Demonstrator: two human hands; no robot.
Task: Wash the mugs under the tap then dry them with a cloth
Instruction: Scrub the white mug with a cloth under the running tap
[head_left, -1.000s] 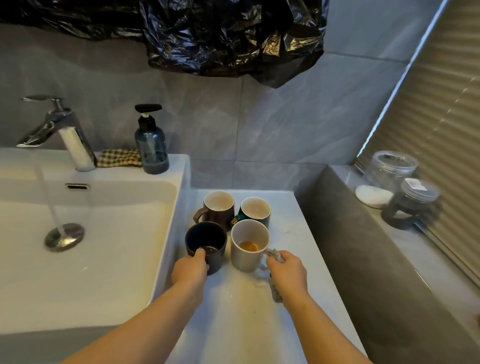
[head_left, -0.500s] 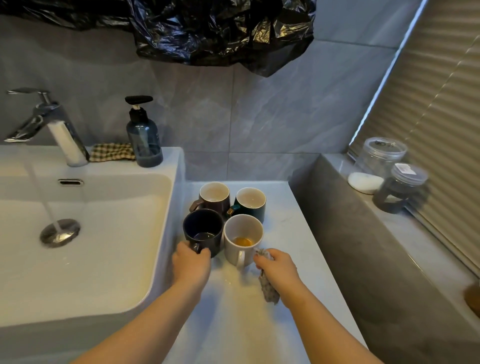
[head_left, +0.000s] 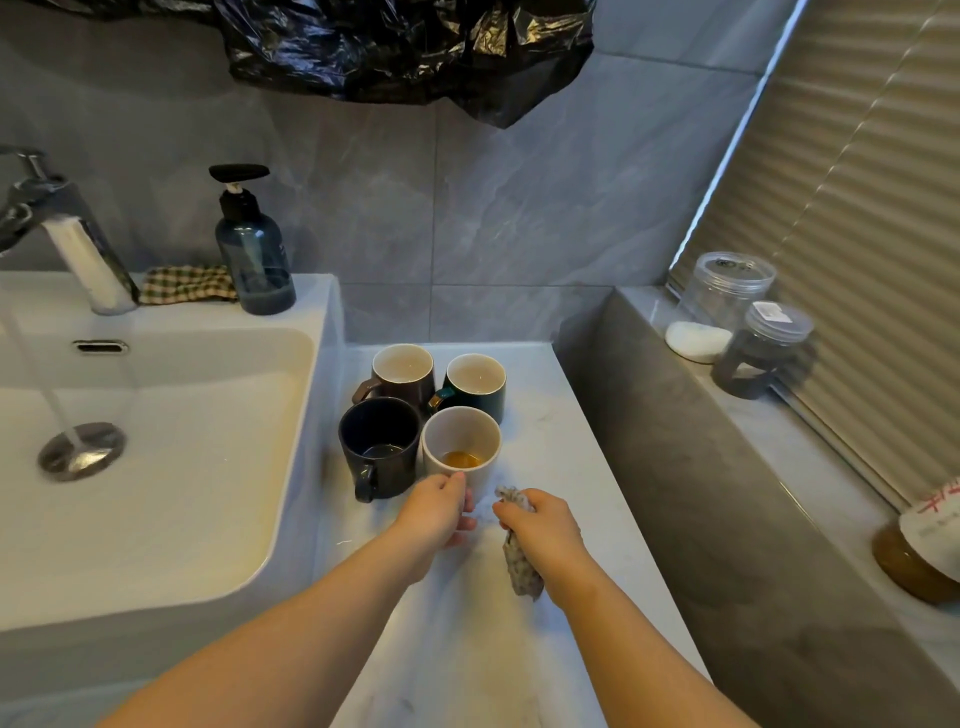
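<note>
Four mugs stand together on the white counter (head_left: 545, 519) right of the sink: a brown mug (head_left: 402, 376), a green mug (head_left: 475, 387), a dark blue mug (head_left: 379, 447) and a white mug (head_left: 460, 441) with amber dregs inside. My left hand (head_left: 436, 512) is at the white mug's near side, thumb against its wall and fingers curled where its handle is. My right hand (head_left: 540, 530) grips a crumpled patterned cloth (head_left: 522, 566) just right of it. Water runs from the tap (head_left: 72, 249) into the sink (head_left: 291, 364).
A checked cloth (head_left: 184, 283) and a blue soap bottle (head_left: 254, 260) sit on the sink's back rim. On the grey ledge (head_left: 779, 493) at right stand two clear jars (head_left: 727, 291), a white lump and an amber bottle (head_left: 914, 556). A black plastic bag (head_left: 405, 47) hangs overhead.
My left hand left the dark blue mug and shifted right to the white mug's near side. My right hand, still holding the cloth, drew back slightly from that mug.
</note>
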